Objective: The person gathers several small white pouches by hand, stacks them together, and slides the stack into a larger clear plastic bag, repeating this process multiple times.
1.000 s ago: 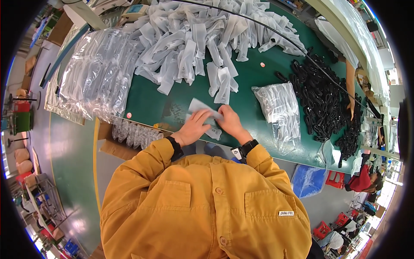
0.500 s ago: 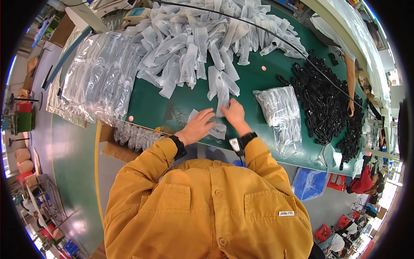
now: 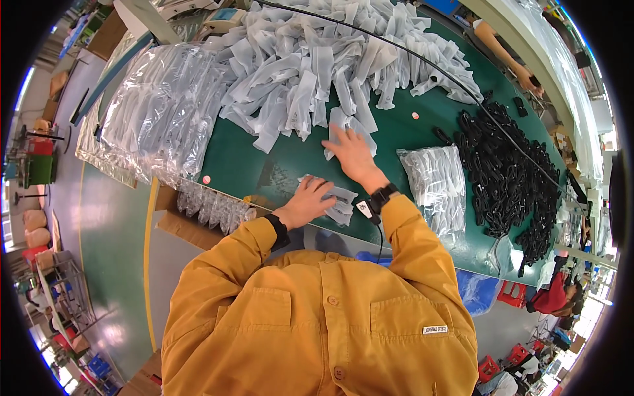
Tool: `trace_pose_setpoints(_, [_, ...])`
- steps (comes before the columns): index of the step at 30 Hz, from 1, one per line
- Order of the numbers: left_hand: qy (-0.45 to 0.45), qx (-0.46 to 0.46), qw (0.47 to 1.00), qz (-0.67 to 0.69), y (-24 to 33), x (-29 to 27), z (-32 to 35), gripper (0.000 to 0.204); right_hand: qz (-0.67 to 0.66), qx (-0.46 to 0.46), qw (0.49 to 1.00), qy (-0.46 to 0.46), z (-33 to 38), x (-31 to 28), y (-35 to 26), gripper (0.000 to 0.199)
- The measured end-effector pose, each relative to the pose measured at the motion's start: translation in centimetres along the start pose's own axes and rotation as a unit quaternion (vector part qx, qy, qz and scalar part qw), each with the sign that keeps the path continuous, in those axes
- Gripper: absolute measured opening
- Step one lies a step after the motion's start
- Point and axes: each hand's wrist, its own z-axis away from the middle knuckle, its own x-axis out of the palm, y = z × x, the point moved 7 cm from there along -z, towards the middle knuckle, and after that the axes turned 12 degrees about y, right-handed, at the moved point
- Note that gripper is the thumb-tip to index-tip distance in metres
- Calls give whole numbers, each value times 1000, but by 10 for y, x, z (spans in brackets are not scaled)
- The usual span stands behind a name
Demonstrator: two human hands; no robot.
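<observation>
Near the front edge of the green table, my left hand (image 3: 307,203) lies with fingers spread on a few frosted plastic sleeves (image 3: 341,210). Farther forward, my right hand (image 3: 354,156) stretches its fingers over another frosted sleeve (image 3: 360,125), touching its near part. That sleeve lies at the near end of a large heap of similar pale sleeves (image 3: 323,63). Both hands look open. The undersides of the fingers are hidden.
Clear bags packed with pale sleeves (image 3: 158,109) cover the table's left end. A smaller filled clear bag (image 3: 432,181) and a pile of black coiled cables (image 3: 505,175) lie right. A black cable arches over the table. Another person's arm (image 3: 505,53) shows at far right.
My right hand has moved forward from the front sleeves to the heap's near end, its fingers spreading. The left hand stays on the front sleeves. The other person's arm has shifted away.
</observation>
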Motion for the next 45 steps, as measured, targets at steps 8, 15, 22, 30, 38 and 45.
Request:
trace_pose_setpoints(8, [-2,-58,998,-14,-2,10,11,59,-161,325,929,76,1,-9,45,12])
trace_pose_setpoints(15, [-37,-60,998,5,1,1,5,72,-201,355,912,51,-2,-37,62,16])
trace_pose_setpoints(22, [-25,-48,998,20,2,2,6,75,-226,355,906,-41,39,3,37,27])
trace_pose_setpoints(30, [-19,-66,997,31,-5,-2,2,69,-114,324,931,-125,82,12,13,33])
trace_pose_setpoints(38, [-70,-43,996,-18,-12,4,-7,71,-207,282,930,-113,72,-10,14,34])
trace_pose_setpoints(45, [-52,-91,991,79,-11,7,-13,77,-2,422,906,36,84,18,97,32])
